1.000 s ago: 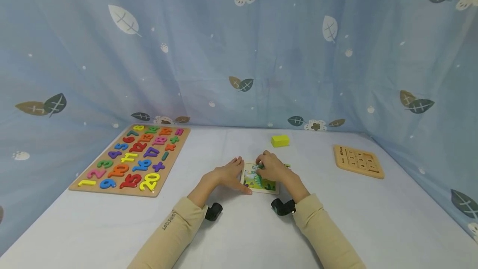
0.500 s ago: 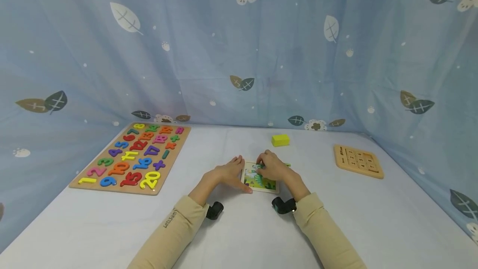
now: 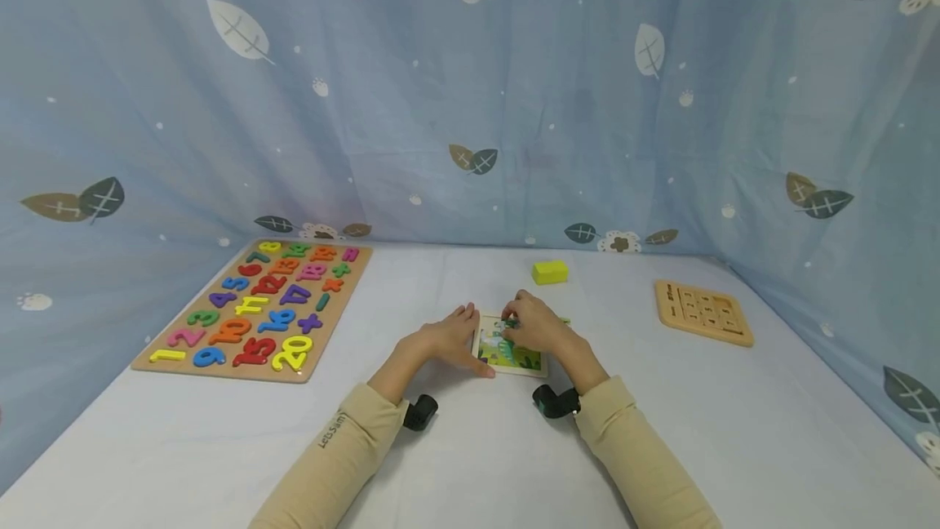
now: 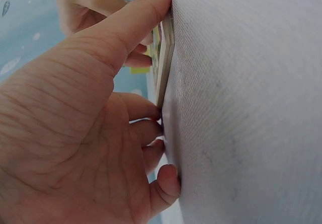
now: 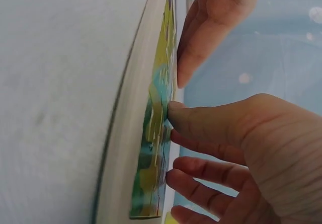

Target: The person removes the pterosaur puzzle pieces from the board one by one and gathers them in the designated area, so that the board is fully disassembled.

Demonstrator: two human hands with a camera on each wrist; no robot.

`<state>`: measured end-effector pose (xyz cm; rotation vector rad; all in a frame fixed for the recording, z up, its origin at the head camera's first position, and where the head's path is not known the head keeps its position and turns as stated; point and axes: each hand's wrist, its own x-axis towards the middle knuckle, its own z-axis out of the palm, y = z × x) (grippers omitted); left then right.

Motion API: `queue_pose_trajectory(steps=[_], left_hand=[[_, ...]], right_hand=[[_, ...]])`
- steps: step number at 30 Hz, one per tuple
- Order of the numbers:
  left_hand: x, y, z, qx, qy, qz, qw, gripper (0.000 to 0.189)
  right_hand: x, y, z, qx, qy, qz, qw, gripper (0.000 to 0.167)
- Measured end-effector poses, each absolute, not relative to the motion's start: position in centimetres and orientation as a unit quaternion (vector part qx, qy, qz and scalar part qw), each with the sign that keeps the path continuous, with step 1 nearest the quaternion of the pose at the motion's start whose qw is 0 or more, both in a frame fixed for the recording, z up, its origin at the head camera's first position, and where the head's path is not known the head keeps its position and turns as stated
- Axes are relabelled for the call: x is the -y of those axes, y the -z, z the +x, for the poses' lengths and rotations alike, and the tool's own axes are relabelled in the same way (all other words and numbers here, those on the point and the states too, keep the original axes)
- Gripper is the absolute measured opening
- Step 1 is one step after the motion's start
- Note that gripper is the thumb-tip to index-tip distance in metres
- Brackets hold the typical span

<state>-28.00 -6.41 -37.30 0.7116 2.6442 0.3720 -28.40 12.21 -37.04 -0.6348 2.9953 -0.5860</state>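
Observation:
A small jigsaw puzzle [image 3: 525,360] in a pale wooden frame lies on the white cloth; its picture shows a green and blue-green figure. My left hand [image 3: 450,343] rests against its left side, thumb at the near left corner, fingers reaching along the edge. In the left wrist view, the left thumb [image 4: 136,20] touches the frame's edge [image 4: 165,65]. My right hand [image 3: 539,326] is over the puzzle's right part and hides some of it. In the right wrist view, the right thumb [image 5: 206,119] and fingertips touch the picture surface [image 5: 156,128], with no loose piece showing between them.
A number board [image 3: 242,313] with colourful digits stands at the left. A yellow-green block [image 3: 550,272] lies behind the puzzle. At the right is a small wooden number board [image 3: 703,313]. A green bit [image 3: 565,320] shows just beyond my right hand. A patterned blue curtain [image 3: 396,104] closes the back.
My right fingers have shifted only slightly on the puzzle. The left hand keeps its place at the left edge; the head view has tilted a little.

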Motion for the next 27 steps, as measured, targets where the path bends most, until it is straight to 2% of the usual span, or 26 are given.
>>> queue_pose_trajectory(steps=[3, 9, 16, 22, 27], left_hand=[[6.44, 37.07, -27.97, -0.94, -0.134, 0.251, 0.189, 0.109], [6.38, 37.14, -27.94, -0.939, -0.137, 0.252, 0.189, 0.11], [6.37, 37.48, -27.85, -0.938, -0.141, 0.252, 0.189, 0.11], [6.4, 37.31, -27.89, -0.938, -0.142, 0.255, 0.188, 0.11], [6.49, 37.09, -27.89, -0.937, -0.148, 0.25, 0.193, 0.109]], right_hand=[[-12.22, 36.9, -28.44, -0.962, 0.179, -0.206, 0.011, 0.023], [-12.28, 37.13, -28.5, -0.961, 0.19, -0.201, 0.031, 0.011], [-12.65, 37.21, -28.45, -0.963, 0.178, -0.201, 0.023, 0.024], [-12.91, 37.13, -28.48, -0.959, 0.172, -0.226, 0.014, 0.026], [-12.75, 37.14, -28.71, -0.959, 0.183, -0.215, 0.037, 0.025]])
